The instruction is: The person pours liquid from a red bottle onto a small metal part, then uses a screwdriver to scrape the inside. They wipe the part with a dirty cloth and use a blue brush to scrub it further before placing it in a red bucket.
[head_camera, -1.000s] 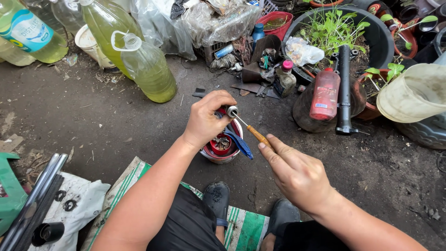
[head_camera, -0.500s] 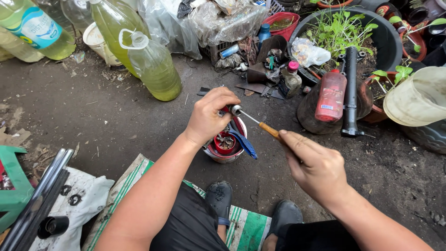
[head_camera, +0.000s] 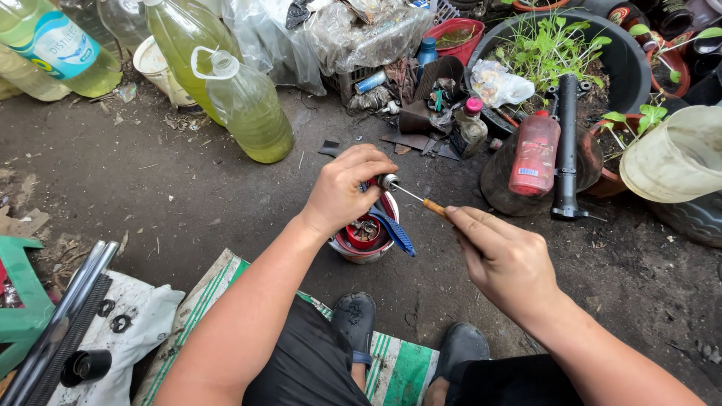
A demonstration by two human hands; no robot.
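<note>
My left hand (head_camera: 347, 188) is closed around a small metal part (head_camera: 388, 181) held over a red bowl (head_camera: 366, 239) on the ground. My right hand (head_camera: 502, 256) grips a thin tool with an orange-brown handle (head_camera: 434, 208); its metal tip touches the part. A blue brush (head_camera: 394, 230) leans in the bowl, which holds small dark pieces.
Plastic bottles of yellowish liquid (head_camera: 244, 105) stand at the back left. A red bottle (head_camera: 535, 153) and a black shock absorber (head_camera: 565, 146) stand to the right by a planter (head_camera: 558, 45). Metal tubes (head_camera: 56, 331) lie on a white cloth at the left. My shoes (head_camera: 355, 319) rest on a green-striped mat.
My right hand has shifted slightly right and lower with the tool. The left hand stays over the bowl, still holding the part.
</note>
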